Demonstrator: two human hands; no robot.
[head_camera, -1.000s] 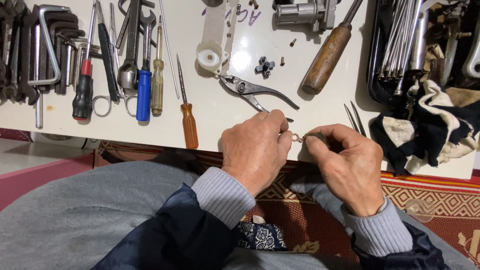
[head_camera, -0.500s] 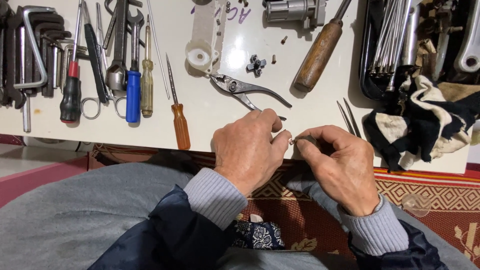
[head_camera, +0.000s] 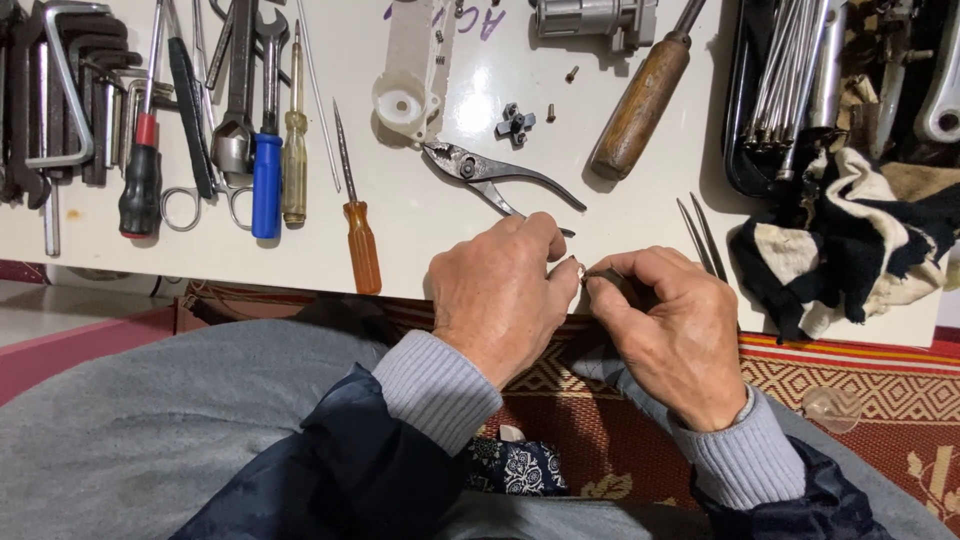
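I see my left hand (head_camera: 500, 300) and right hand (head_camera: 670, 335) both pinching a tiny metal part (head_camera: 583, 271) between fingertips at the white table's (head_camera: 420, 230) near edge, so the fitting seems unfinished, grey pliers (head_camera: 495, 178) lying unused nearby.

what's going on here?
A person sits at a white table strewn with tools. Both hands meet at its near edge: the left hand and right hand pinch a small metal part between their fingertips; what it is cannot be told. Pliers lie just beyond the hands, an orange screwdriver to the left, tweezers and a rag to the right.
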